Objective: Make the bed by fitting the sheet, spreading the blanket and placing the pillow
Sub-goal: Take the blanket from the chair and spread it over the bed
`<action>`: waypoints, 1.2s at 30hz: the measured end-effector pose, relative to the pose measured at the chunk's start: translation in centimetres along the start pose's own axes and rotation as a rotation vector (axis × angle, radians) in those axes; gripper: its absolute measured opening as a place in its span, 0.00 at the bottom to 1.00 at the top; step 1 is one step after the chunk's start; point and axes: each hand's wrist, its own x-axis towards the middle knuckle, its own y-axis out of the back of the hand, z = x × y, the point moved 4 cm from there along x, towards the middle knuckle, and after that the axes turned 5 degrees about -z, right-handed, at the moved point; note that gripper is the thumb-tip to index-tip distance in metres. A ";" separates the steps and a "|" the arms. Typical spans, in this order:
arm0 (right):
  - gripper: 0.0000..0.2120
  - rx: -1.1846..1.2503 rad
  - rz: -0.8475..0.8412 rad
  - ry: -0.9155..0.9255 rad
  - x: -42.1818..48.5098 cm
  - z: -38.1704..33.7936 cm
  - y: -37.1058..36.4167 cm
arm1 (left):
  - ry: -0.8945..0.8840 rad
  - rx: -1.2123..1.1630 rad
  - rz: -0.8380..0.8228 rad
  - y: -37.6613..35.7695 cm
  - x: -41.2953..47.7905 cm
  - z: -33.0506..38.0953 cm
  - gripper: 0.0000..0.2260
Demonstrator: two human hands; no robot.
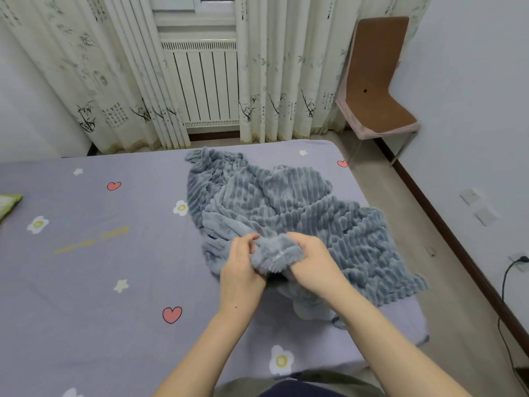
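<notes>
- both hands, left (240, 270) and right (312, 262), pinch one blanket (286, 207) edge, we think to find its corners.
- sheet (86, 282) looks fitted already.

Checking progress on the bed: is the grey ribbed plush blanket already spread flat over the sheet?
No, the grey ribbed plush blanket lies bunched on the lilac sheet, its edge gripped by both the left hand and right hand.

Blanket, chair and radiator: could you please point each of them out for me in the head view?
Blanket (300, 207), head view: on its ribbed grey middle, lying bunched on the bed.
Chair (378, 75), head view: on the brown backrest, by the right wall.
Radiator (206, 84), head view: on its white front panel, between the curtains.
</notes>
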 end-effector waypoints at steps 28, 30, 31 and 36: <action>0.50 -0.406 -0.032 -0.033 -0.2 3.2 7.7 | -0.152 -0.018 -0.230 5.5 7.3 10.6 0.07; 0.43 -0.232 -0.201 0.101 -0.1 0.9 4.0 | -0.195 0.041 -0.405 2.3 5.8 11.5 0.10; 0.30 -0.193 -0.197 0.077 0.0 0.5 2.9 | -0.212 0.049 -0.451 1.1 5.1 11.5 0.12; 0.09 0.007 0.012 -0.086 0.8 1.9 3.4 | -0.200 -0.036 -0.345 0.0 4.3 6.7 0.14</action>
